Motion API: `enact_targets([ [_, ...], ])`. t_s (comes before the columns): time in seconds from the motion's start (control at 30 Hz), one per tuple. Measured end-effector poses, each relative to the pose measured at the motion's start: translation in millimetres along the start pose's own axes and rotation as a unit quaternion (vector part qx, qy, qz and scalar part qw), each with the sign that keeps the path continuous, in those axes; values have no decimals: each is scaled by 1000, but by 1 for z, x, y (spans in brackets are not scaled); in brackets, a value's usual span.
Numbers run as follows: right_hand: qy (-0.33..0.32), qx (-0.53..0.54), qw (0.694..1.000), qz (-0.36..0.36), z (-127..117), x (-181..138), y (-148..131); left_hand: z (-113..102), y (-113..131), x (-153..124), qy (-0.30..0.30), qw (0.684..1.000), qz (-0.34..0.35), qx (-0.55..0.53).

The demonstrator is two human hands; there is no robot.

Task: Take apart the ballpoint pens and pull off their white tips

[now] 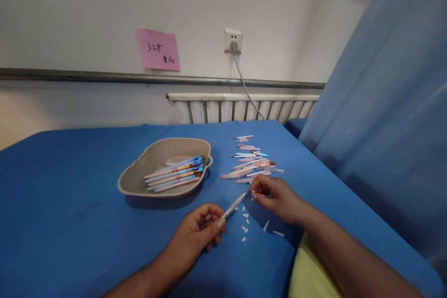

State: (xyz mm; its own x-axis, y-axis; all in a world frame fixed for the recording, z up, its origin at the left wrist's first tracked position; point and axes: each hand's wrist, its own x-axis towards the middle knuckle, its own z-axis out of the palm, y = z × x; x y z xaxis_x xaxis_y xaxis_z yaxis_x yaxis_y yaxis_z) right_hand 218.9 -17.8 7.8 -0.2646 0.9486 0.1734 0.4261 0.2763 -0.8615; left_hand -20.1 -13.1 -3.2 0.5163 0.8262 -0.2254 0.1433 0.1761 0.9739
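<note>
My left hand [199,230] is closed, thumb and fingers gripping a pale pen barrel [234,205] that points up and to the right. Just beyond the barrel's far end, my right hand [275,195] is pinched; a small white bit shows at its fingertips, too small to name. Below the barrel, several small white plastic pieces [246,215] lie scattered on the blue cloth [87,247]. Two longer white pieces [278,233] rest under my right wrist. Behind my right hand, several pens and pen parts [244,170] are spread in a loose column.
A beige plastic basket [131,184] stands to the left, with several assembled pens [174,174] inside. Along the back run a radiator [226,98] and a metal rail [104,77]. A cord hangs from the wall socket [233,41]. A blue curtain [380,102] borders the right side.
</note>
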Motion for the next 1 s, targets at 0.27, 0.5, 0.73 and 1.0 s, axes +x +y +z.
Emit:
enact_targets([
  [0.27,40,265,963,41,3,4,-5,3,4,-1,-6,1000,-6,5],
  [0.5,62,302,951,22,3,1,-16,3,5,-3,10,1000,-12,22],
  [0.73,60,301,952,19,4,-1,-17,6,8,-5,29,999,-13,7],
  [1.0,51,292,955,2,3,-2,-17,6,7,-4,33,999,-1,-5],
])
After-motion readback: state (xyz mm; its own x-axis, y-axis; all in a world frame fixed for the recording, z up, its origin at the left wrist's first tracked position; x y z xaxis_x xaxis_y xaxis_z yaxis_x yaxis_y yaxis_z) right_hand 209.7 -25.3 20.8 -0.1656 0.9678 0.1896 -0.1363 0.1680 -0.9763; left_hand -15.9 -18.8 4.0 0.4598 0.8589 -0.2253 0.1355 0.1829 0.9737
